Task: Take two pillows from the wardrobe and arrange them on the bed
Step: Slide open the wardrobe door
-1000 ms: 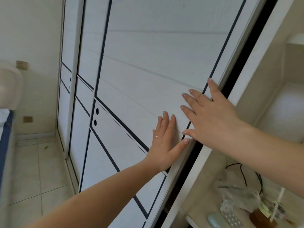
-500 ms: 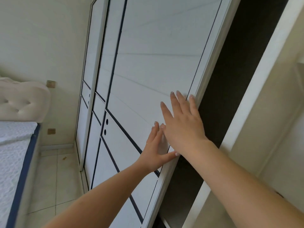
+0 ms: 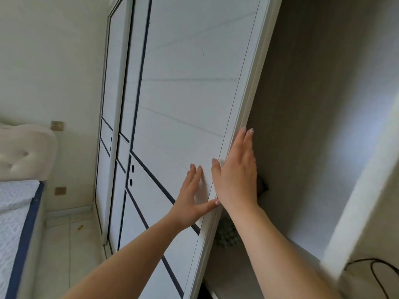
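Both bare arms reach forward and up to the sliding door (image 3: 190, 100) of a wardrobe (image 3: 306, 117). The left hand (image 3: 191, 199) lies flat on the door's face, fingers straight and close together, thumb spread out toward the door's edge; its grip is apart and clamps nothing. The right hand (image 3: 235, 175) stands edge-on against the door's right border, palm on the frame, fingers extended upward, thumb on the front face; its grip too is apart, pressing rather than clasping. The door is smooth, matt white board, crossed by faint horizontal grooves and thin dark-blue lines that mark out rectangular panels; two small round holes sit in one lower panel. To its right the wardrobe stands open, its interior grey and shadowed, with a dark patterned mass (image 3: 226, 234) low inside, too dim to identify; no pillow can be made out. At far left lies the bed (image 3: 15, 212), a quilted white mattress with blue piping under a tufted cream headboard (image 3: 23, 156), on a pale tiled floor (image 3: 71, 244).
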`<action>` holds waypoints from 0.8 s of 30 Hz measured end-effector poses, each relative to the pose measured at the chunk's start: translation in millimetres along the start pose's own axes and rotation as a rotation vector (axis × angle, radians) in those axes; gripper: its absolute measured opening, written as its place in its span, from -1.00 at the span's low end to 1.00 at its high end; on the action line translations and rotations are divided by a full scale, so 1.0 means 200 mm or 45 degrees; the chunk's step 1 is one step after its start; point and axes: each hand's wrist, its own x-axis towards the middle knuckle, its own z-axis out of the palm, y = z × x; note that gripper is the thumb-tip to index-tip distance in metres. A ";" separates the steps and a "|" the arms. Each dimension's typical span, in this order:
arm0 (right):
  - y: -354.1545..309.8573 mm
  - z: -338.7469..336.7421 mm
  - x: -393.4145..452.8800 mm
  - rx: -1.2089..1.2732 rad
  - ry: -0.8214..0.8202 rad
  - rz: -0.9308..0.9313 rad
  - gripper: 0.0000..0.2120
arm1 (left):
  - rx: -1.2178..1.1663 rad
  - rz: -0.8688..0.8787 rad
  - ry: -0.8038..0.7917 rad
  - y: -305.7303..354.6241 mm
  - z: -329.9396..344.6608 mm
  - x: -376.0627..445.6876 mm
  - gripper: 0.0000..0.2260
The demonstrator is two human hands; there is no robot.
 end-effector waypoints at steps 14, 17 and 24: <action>-0.10 0.51 0.34 0.655 -0.021 0.135 -0.32 | 0.049 -0.069 0.026 -0.32 -0.28 0.30 -0.25; -0.11 0.62 0.38 0.702 -0.029 0.132 -0.33 | 0.041 -0.085 0.069 -0.40 -0.32 0.36 -0.28; -0.13 0.85 0.52 0.690 -0.025 0.073 -0.34 | 0.016 -0.119 0.132 -0.51 -0.43 0.49 -0.37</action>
